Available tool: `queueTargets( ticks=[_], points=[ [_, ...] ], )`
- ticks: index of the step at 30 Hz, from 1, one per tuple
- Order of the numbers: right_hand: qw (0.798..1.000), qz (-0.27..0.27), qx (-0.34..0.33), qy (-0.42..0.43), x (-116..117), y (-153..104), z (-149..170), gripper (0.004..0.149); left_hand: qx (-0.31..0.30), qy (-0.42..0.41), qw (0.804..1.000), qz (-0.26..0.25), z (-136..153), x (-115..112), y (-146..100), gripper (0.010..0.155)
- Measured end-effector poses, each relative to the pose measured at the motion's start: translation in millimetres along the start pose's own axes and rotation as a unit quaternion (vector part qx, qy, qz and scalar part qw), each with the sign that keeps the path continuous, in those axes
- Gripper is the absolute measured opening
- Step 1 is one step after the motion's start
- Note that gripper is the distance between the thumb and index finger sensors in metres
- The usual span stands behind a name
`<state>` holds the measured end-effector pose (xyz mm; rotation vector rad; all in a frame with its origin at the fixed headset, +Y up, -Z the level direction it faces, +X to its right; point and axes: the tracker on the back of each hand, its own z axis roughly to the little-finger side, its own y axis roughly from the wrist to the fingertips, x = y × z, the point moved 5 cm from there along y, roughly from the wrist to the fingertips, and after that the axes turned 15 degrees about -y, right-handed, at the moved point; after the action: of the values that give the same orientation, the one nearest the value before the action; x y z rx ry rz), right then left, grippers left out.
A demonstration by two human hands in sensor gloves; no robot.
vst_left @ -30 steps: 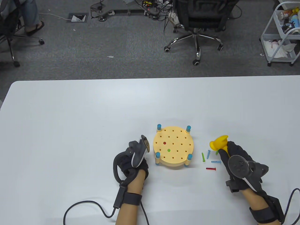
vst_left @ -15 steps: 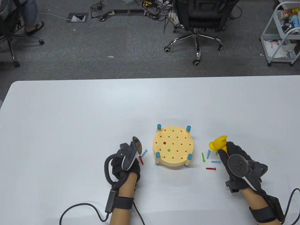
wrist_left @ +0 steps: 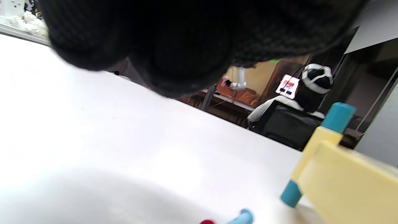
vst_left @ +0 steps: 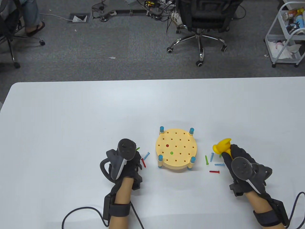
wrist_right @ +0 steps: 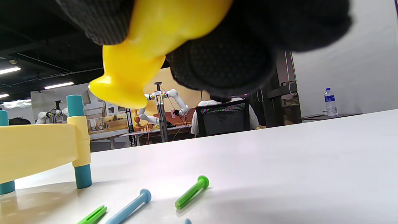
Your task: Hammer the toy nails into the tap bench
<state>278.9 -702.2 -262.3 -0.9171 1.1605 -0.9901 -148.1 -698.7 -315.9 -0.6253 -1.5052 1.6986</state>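
Observation:
The round yellow tap bench (vst_left: 176, 150) stands on blue legs at the table's front middle, with a red nail head (vst_left: 167, 145) and a green nail head (vst_left: 171, 152) sunk in its top. My left hand (vst_left: 136, 152) is left of the bench and pinches a green nail (vst_left: 137, 148), whose tip shows at the glove edge in the left wrist view (wrist_left: 275, 61). A blue nail (vst_left: 146, 155) and a red nail (vst_left: 143, 162) lie beside it. My right hand (vst_left: 232, 152) grips the yellow hammer (vst_left: 222, 145), which also shows in the right wrist view (wrist_right: 146, 62), right of the bench (wrist_right: 34, 149).
Loose nails lie between the bench and my right hand: a green one (vst_left: 206, 159), a blue one (vst_left: 211, 157), another blue one (vst_left: 219, 164) and a red one (vst_left: 214, 171). The white table (vst_left: 71, 119) stretches far to the back and left. A cable (vst_left: 81, 212) trails from my left wrist.
My left hand has drawn back to the left and turned palm-down, uncovering the blue and red nails on the table; a green nail tip now shows at its fingers. The right hand has stayed still.

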Motion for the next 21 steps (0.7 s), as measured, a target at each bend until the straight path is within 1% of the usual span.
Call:
queueTargets(
  ticks=[3, 5, 6, 8, 11, 13, 14, 16, 17, 18, 20, 21],
  points=[
    [1.0, -0.001, -0.002, -0.001, 1, 0, -1, 0.062, -0.03, -0.009, 0.999, -0.013, -20, 5, -6, 0.036],
    [1.0, -0.002, -0.003, -0.002, 1, 0, -1, 0.062, -0.053, -0.001, 0.998, -0.015, -37, 7, -11, 0.036],
    [1.0, -0.003, -0.003, -0.003, 1, 0, -1, 0.062, -0.071, 0.005, 0.997, -0.017, -51, 8, -15, 0.038],
    [1.0, -0.004, -0.003, -0.003, 1, 0, -1, 0.062, -0.092, 0.035, 0.995, -0.012, -75, 8, -21, 0.04],
    [1.0, -0.005, -0.004, -0.003, 2, 0, -2, 0.062, -0.121, 0.085, 0.989, 0.011, -113, -2, -29, 0.042],
    [1.0, -0.005, -0.005, -0.002, 2, 0, -2, 0.062, -0.133, 0.128, 0.982, 0.044, -136, -18, -30, 0.042],
    [1.0, -0.005, -0.005, -0.001, 1, 0, -2, 0.062, -0.139, 0.155, 0.976, 0.066, -148, -30, -30, 0.042],
    [1.0, -0.005, -0.007, 0.0, 2, 0, -3, 0.062, -0.149, 0.205, 0.964, 0.085, -166, -49, -29, 0.04],
    [1.0, -0.005, -0.008, 0.0, 2, 0, -3, 0.062, -0.155, 0.248, 0.951, 0.098, -176, -63, -28, 0.04],
    [1.0, -0.005, -0.009, 0.001, 2, 0, -4, 0.062, -0.153, 0.272, 0.945, 0.099, -180, -69, -27, 0.039],
    [1.0, -0.006, -0.011, 0.003, 3, 0, -4, 0.062, -0.149, 0.348, 0.92, 0.103, -190, -90, -23, 0.039],
    [1.0, -0.007, -0.011, 0.003, 4, 0, -4, 0.062, -0.147, 0.365, 0.913, 0.107, -192, -95, -22, 0.039]
  ],
)
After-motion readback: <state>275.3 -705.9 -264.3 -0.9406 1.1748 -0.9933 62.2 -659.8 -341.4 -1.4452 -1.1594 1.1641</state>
